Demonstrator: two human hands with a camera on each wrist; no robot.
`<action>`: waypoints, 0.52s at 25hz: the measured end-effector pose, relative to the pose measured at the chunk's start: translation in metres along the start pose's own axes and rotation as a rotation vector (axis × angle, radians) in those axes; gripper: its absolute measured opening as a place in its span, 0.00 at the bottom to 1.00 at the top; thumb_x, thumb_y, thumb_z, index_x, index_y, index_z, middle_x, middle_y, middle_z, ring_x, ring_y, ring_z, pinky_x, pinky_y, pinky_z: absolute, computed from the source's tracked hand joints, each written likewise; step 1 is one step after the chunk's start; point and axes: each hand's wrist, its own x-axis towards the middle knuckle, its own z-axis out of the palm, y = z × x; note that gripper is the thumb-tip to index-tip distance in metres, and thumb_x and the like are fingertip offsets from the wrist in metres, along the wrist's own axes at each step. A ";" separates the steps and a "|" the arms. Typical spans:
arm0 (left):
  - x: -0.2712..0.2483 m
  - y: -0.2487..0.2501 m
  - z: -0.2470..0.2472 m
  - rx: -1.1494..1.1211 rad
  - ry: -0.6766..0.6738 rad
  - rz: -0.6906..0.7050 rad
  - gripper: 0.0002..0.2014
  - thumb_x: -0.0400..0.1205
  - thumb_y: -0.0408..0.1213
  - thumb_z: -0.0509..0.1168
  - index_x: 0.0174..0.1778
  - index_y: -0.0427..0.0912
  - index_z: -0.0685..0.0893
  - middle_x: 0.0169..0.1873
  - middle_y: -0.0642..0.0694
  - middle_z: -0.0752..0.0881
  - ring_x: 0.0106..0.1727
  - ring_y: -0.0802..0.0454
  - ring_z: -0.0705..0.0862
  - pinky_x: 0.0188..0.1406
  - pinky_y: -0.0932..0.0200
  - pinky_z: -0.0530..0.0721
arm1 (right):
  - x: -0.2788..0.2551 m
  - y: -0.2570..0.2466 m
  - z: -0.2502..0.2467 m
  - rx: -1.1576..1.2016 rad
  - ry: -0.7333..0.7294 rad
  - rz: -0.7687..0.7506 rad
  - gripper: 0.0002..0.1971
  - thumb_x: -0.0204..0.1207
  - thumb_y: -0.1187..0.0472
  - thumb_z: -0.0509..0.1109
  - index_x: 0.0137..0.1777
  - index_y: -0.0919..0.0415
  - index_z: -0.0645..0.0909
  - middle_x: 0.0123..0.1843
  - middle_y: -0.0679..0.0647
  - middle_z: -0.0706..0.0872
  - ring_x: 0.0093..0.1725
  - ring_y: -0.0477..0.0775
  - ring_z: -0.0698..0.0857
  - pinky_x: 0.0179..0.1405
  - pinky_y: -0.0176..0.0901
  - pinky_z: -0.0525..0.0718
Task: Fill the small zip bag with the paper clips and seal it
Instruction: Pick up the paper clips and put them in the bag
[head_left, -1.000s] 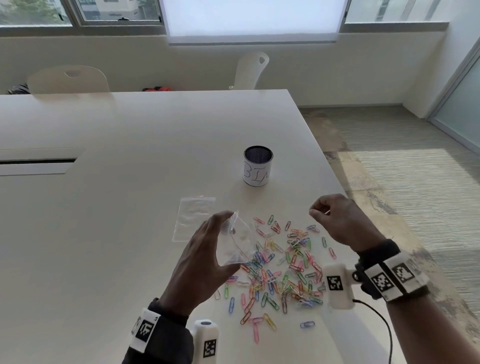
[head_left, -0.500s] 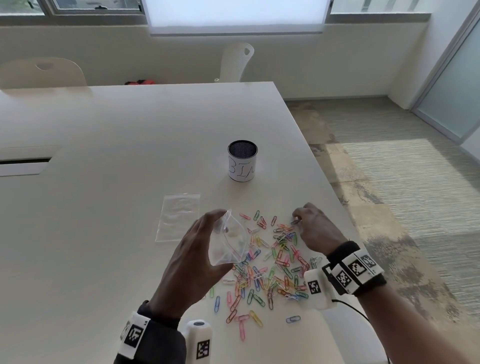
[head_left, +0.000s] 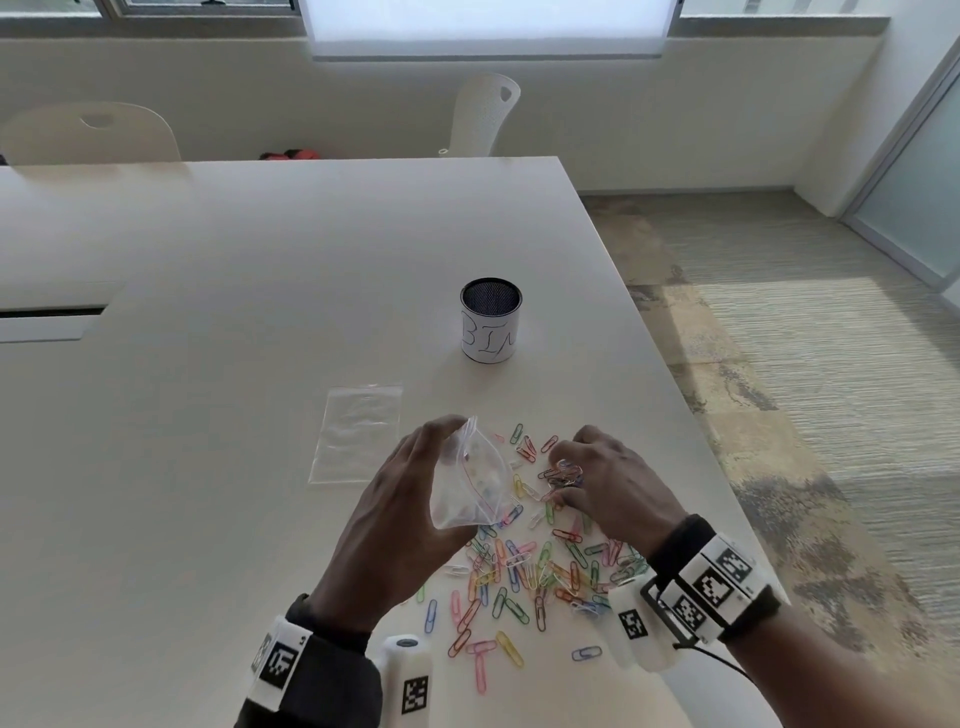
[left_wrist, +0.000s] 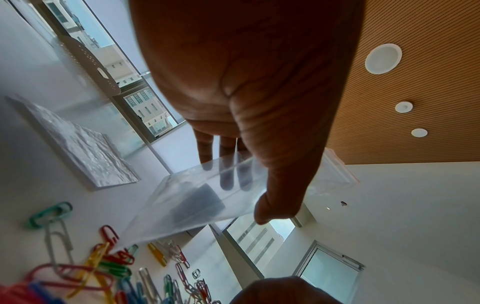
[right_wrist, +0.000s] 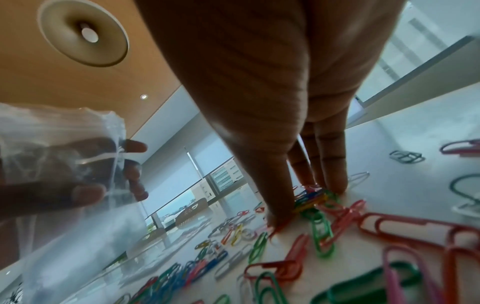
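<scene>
My left hand (head_left: 436, 470) holds the small clear zip bag (head_left: 470, 483) above the table with its mouth open toward the right. In the left wrist view the thumb (left_wrist: 280, 185) presses the bag (left_wrist: 202, 203) against the fingers behind it. Coloured paper clips (head_left: 524, 571) lie scattered on the white table between my hands. My right hand (head_left: 566, 475) is down on the far part of the pile. Its thumb and fingertips (right_wrist: 335, 183) pinch a small bunch of clips (right_wrist: 311, 198) against the tabletop. The bag (right_wrist: 64, 164) hangs just to its left.
A black mesh cup (head_left: 490, 326) with a white label stands beyond the clips. A second flat clear bag (head_left: 358, 434) lies to the left of my left hand. The table's right edge (head_left: 691, 447) runs close to my right hand. White chairs (head_left: 485, 111) stand behind the table.
My right hand came down from above the table onto the pile and closed on a bunch of clips. The left hand kept holding the bag.
</scene>
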 end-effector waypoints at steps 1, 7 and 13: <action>0.001 0.000 0.001 -0.001 -0.002 -0.003 0.47 0.69 0.44 0.87 0.80 0.63 0.67 0.68 0.65 0.80 0.69 0.67 0.78 0.64 0.72 0.73 | 0.000 0.000 0.003 -0.001 0.024 -0.023 0.21 0.79 0.51 0.80 0.71 0.51 0.85 0.67 0.51 0.85 0.60 0.50 0.88 0.71 0.42 0.85; 0.004 0.003 0.004 -0.019 0.001 -0.008 0.45 0.69 0.47 0.83 0.80 0.63 0.67 0.67 0.66 0.80 0.68 0.67 0.78 0.61 0.77 0.72 | 0.007 0.001 0.016 -0.086 0.123 -0.102 0.08 0.89 0.63 0.68 0.53 0.57 0.90 0.49 0.52 0.89 0.42 0.48 0.90 0.51 0.37 0.92; 0.003 0.002 0.006 -0.026 0.005 -0.020 0.43 0.68 0.51 0.80 0.79 0.60 0.69 0.63 0.64 0.80 0.68 0.63 0.80 0.62 0.75 0.72 | 0.015 0.007 0.011 -0.075 0.101 -0.098 0.10 0.85 0.69 0.72 0.42 0.59 0.89 0.39 0.50 0.90 0.33 0.45 0.89 0.33 0.24 0.84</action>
